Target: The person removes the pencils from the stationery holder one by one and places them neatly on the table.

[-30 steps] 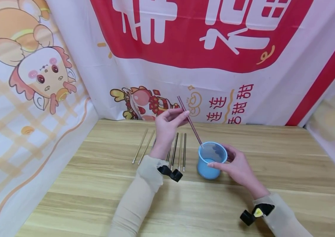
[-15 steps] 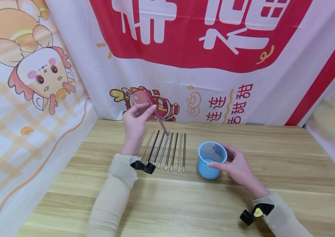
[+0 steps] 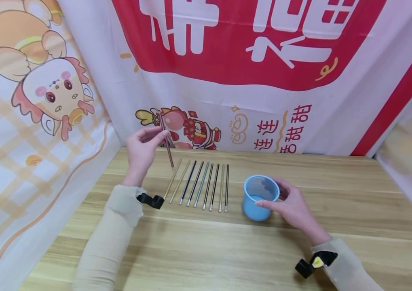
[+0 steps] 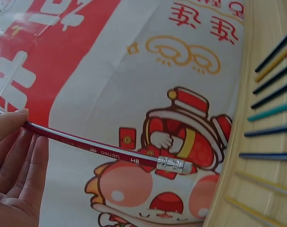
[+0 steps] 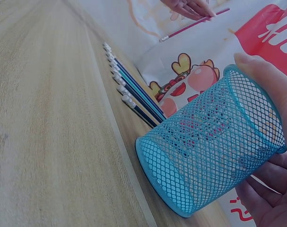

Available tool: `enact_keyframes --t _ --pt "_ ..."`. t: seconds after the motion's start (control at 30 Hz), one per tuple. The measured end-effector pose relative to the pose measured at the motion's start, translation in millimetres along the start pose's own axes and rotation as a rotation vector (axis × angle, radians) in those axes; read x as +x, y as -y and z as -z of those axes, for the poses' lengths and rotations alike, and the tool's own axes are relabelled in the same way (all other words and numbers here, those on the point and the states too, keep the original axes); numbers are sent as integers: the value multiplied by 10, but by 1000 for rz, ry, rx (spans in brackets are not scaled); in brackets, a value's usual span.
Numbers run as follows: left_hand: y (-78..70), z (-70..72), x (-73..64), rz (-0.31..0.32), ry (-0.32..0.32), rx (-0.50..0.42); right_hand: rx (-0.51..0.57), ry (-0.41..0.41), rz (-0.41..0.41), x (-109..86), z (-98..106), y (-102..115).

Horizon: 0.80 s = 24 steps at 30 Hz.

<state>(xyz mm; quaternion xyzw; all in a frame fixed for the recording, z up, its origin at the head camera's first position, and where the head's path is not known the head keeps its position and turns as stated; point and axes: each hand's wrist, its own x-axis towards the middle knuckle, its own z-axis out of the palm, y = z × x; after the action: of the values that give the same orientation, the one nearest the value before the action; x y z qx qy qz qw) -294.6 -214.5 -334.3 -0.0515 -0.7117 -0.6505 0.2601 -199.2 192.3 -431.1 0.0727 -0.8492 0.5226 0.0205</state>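
My left hand [image 3: 141, 151] pinches a dark red pencil [image 4: 93, 145] between thumb and fingers, near its far end. The pencil slants, with its white eraser and silver ferrule pointing down close over the left end of a row of pencils. My right hand [image 3: 294, 204] grips a blue mesh pen holder [image 5: 209, 142] by its right side, thumb at the rim. The holder stands upright on the table, and nothing shows inside it. Several pencils [image 3: 201, 184] lie side by side between my hands, eraser ends toward me; some are dark, one is teal and some are yellowish.
A wood-grain table [image 3: 206, 254] carries everything. Behind it hangs a printed cloth [image 3: 206, 93] with red and white lettering, and another patterned cloth [image 3: 27, 161] closes off the left side. Each wrist wears a black camera.
My left hand has moved left with the red pencil, from over the pen holder's rim to the left end of the pencil row. My right hand and the holder stay in place.
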Motion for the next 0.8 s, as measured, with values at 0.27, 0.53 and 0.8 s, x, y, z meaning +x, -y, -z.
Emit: enact_keyframes --t 0.27,0.53,0.8 --pt "70 93 119 9 8 134 -3 -3 10 -2 7 -16" --pt "280 188 212 49 117 319 -2 -4 9 5 4 -14" --pt "654 280 290 138 299 459 -1 -6 20 17 -2 -27"
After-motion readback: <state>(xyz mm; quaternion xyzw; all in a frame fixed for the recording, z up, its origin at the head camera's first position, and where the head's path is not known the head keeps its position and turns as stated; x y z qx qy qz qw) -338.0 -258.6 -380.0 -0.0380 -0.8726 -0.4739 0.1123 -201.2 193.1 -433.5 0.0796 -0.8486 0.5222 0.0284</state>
